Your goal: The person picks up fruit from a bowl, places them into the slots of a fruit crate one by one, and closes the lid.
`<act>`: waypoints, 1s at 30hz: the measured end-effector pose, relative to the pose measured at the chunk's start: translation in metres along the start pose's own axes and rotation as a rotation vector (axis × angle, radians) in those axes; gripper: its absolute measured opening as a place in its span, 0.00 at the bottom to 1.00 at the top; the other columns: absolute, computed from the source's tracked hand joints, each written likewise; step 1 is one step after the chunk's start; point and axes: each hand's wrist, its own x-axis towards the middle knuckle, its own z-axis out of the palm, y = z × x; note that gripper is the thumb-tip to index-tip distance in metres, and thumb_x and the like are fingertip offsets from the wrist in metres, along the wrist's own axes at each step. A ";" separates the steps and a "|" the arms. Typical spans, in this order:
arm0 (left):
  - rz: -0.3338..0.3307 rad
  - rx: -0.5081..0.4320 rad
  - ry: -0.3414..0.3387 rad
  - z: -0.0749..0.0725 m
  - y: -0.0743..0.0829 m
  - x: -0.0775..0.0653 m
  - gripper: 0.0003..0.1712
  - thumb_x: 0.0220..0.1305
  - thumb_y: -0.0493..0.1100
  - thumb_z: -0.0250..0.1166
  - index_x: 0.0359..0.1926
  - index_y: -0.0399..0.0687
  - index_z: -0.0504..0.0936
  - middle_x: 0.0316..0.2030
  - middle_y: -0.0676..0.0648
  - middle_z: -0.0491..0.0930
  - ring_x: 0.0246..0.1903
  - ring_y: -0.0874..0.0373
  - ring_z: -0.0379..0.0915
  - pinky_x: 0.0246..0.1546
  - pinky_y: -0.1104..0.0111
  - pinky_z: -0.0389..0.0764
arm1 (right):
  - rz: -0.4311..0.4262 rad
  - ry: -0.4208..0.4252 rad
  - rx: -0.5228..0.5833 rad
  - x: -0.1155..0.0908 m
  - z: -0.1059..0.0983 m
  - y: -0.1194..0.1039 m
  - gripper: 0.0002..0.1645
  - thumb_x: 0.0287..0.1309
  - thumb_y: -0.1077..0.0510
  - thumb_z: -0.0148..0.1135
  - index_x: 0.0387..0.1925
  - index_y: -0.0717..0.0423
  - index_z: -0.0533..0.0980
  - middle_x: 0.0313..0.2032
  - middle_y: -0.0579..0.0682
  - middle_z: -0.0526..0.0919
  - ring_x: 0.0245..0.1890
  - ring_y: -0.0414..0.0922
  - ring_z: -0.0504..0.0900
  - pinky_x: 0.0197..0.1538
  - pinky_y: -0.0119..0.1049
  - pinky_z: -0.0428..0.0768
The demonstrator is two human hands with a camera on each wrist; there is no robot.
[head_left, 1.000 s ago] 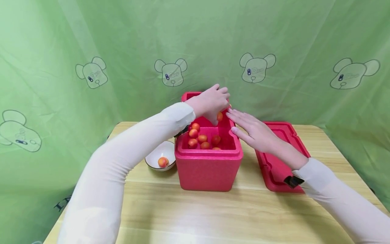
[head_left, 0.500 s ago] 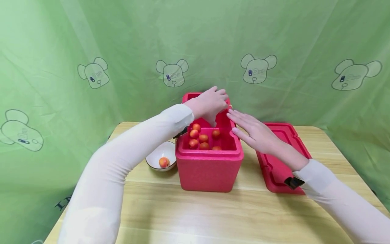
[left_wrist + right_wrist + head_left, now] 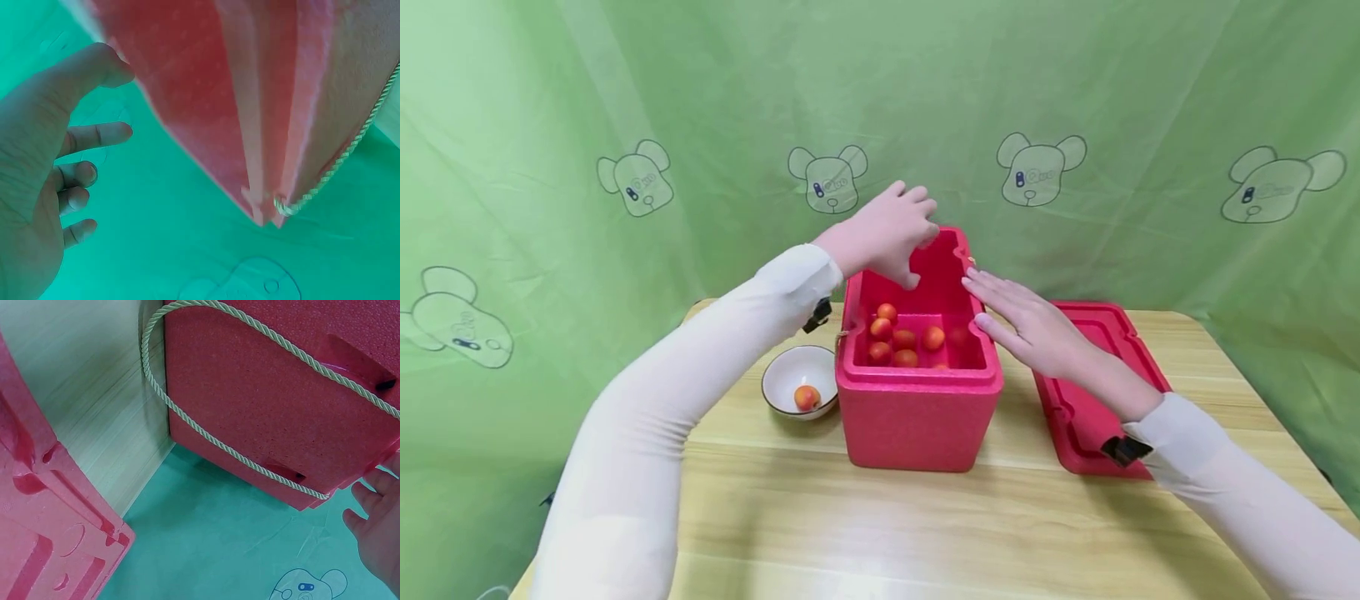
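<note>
My left hand [image 3: 883, 233] hovers over the back left of a deep red foam box [image 3: 917, 425], fingers spread and loosely bent. Nothing is in that hand [image 3: 44, 150] in the left wrist view, where it stands apart from the box's wall [image 3: 181, 81]. On the box's floor lie several small orange-red round fruits [image 3: 933, 337], their kind unclear. My right hand [image 3: 1030, 325] rests straight fingers against the box's right rim. The right wrist view catches only part of this hand [image 3: 381, 525] at its right edge. A twisted cord handle [image 3: 212, 439] hangs along that side.
Left of the box stands a white bowl [image 3: 781, 375] with a dark rim, holding one orange-red fruit [image 3: 807, 397]. The red lid [image 3: 1067, 425] lies on the wooden table [image 3: 820, 517] to the right. Behind hangs a green curtain [image 3: 925, 75] with bear drawings.
A fruit seen beside my left thumb one second ago is out of the hand, and the fruits in the box have shifted. My left hand has risen leftward; the right stays put.
</note>
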 end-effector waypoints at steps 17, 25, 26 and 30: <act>-0.238 -0.285 0.226 0.042 -0.050 -0.092 0.24 0.43 0.65 0.65 0.38 0.57 0.78 0.36 0.51 0.68 0.41 0.53 0.58 0.46 0.59 0.61 | 0.012 0.009 0.018 -0.002 0.001 -0.001 0.37 0.62 0.42 0.52 0.71 0.37 0.53 0.72 0.43 0.53 0.71 0.47 0.54 0.64 0.57 0.62; -0.273 -0.337 0.188 0.092 -0.044 -0.127 0.24 0.42 0.64 0.66 0.38 0.58 0.79 0.34 0.51 0.69 0.38 0.54 0.59 0.43 0.59 0.62 | 0.012 0.019 0.028 -0.003 0.002 0.000 0.37 0.62 0.42 0.52 0.71 0.38 0.53 0.72 0.43 0.53 0.71 0.47 0.54 0.63 0.58 0.63; -0.272 -0.338 0.176 0.098 -0.042 -0.131 0.24 0.42 0.65 0.66 0.38 0.58 0.79 0.34 0.51 0.69 0.38 0.55 0.59 0.42 0.60 0.63 | 0.010 0.019 0.030 -0.003 0.002 0.000 0.37 0.62 0.42 0.52 0.71 0.38 0.53 0.72 0.43 0.53 0.71 0.47 0.54 0.63 0.58 0.63; -0.253 -0.363 0.126 0.120 -0.032 -0.142 0.24 0.41 0.64 0.66 0.38 0.59 0.80 0.35 0.52 0.69 0.38 0.55 0.59 0.42 0.60 0.63 | 0.009 0.022 0.026 -0.002 0.001 -0.001 0.37 0.63 0.43 0.51 0.71 0.37 0.53 0.72 0.43 0.53 0.71 0.47 0.54 0.63 0.58 0.62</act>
